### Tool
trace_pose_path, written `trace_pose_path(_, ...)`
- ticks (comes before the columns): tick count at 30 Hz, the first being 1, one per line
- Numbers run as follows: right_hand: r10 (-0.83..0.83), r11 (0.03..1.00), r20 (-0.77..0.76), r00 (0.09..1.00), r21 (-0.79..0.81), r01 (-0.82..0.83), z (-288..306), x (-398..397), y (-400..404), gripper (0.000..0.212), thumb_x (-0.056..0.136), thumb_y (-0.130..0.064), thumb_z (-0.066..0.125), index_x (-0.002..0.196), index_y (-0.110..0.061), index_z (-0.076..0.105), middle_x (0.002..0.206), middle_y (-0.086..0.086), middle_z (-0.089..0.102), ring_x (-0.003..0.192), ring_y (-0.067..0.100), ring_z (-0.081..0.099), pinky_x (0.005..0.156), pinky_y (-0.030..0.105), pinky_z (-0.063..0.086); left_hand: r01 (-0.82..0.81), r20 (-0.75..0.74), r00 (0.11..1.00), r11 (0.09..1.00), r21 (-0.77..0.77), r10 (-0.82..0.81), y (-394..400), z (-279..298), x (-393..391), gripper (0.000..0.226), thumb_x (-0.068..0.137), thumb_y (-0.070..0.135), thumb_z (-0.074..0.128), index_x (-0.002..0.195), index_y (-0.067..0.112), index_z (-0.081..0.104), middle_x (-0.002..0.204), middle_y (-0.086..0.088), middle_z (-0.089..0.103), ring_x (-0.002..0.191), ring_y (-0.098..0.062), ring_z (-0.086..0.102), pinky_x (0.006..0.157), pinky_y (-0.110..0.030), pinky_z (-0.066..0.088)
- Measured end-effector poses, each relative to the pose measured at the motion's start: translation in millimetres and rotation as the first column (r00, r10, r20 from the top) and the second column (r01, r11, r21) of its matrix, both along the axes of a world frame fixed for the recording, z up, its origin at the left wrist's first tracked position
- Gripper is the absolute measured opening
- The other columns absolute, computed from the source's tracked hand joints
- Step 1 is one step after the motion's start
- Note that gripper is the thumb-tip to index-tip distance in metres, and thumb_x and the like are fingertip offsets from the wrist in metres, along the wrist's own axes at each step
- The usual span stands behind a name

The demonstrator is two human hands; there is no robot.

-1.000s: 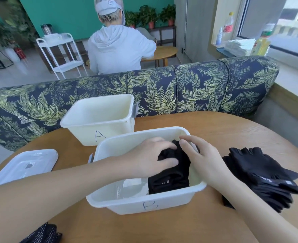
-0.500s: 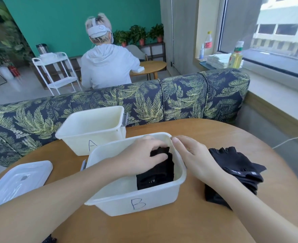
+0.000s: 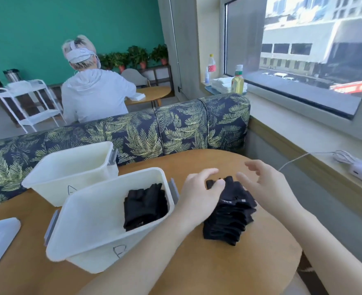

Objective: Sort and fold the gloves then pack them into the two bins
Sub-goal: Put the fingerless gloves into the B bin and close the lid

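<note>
On the round wooden desk, a stack of black fabric gloves sits just right of the near white plastic bin. That bin already holds a folded black pair; the far white plastic bin behind it looks empty. The left hand pinches the stack's top glove; the right hand hovers above the stack, fingers spread, holding nothing. The likely slip: lifting by one pinched edge could drag the glove beneath along (fabric clings), toppling the stack.
</note>
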State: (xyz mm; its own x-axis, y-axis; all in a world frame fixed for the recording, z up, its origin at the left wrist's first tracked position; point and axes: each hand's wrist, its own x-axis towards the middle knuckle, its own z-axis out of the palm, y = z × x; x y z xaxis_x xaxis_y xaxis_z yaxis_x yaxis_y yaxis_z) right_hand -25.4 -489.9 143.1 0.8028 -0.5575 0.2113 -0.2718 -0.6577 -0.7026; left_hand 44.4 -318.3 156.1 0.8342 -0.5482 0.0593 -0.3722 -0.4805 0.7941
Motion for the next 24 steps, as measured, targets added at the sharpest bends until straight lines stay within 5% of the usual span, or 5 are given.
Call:
trace_pose_path(5, 0.014, 0.951, -0.326, 0.945, 0.296, 0.088, -44, -12, -27, 0.082, 0.086, -0.062, 0.069, 0.146, -0.013, 0.045, 0.131, 0.006, 0.062, 0.111, 0.022, 0.060, 0.088, 0.035, 0.051, -0.207, -0.269, 0.947, 0.973, -0.102, 0.174, -23, -51, 0, 0.039, 0.090, 0.048, 0.065, 0.129, 0.045, 0.061, 0.141, 0.004, 0.049, 0.115, -0.009, 0.049, 0.101, -0.030, 0.042)
trace_pose_path(10, 0.107, 0.774, -0.317, 0.942, 0.621, 0.121, -76, -18, -32, 0.063, 0.078, -0.060, 0.079, 0.107, -0.006, 0.066, 0.109, 0.008, 0.069, 0.101, 0.021, 0.066, 0.091, 0.042, 0.060, -0.200, -0.366, 0.917, 0.977, -0.079, 0.158, -17, -80, 12, 0.089, 0.071, 0.042, 0.083, 0.148, 0.050, 0.040, 0.150, 0.005, 0.043, 0.124, -0.010, 0.045, 0.101, -0.031, 0.042)
trace_pose_path(19, 0.076, 0.635, -0.204, 0.976, 0.764, 0.111, -112, -10, -41, 0.046, 0.067, -0.035, 0.095, 0.095, -0.004, 0.075, 0.085, 0.009, 0.078, 0.083, 0.021, 0.075, 0.082, 0.037, 0.064, -0.085, -0.446, 0.891, 0.996, 0.025, 0.088, -23, -95, 6, 0.118, 0.066, 0.049, 0.089, 0.152, 0.059, 0.009, 0.149, 0.003, 0.034, 0.126, -0.017, 0.047, 0.095, -0.031, 0.044)
trace_pose_path(24, 0.076, 0.655, -0.173, 0.982, 0.751, 0.082, -122, -9, -42, 0.063, 0.063, -0.040, 0.097, 0.109, -0.005, 0.072, 0.089, 0.007, 0.079, 0.083, 0.018, 0.077, 0.077, 0.035, 0.064, -0.202, -0.431, 0.890, 0.976, -0.083, 0.148, -21, -105, -5, 0.118, 0.066, 0.047, 0.089, 0.151, 0.057, 0.009, 0.144, 0.012, 0.043, 0.124, -0.013, 0.052, 0.089, -0.026, 0.048)
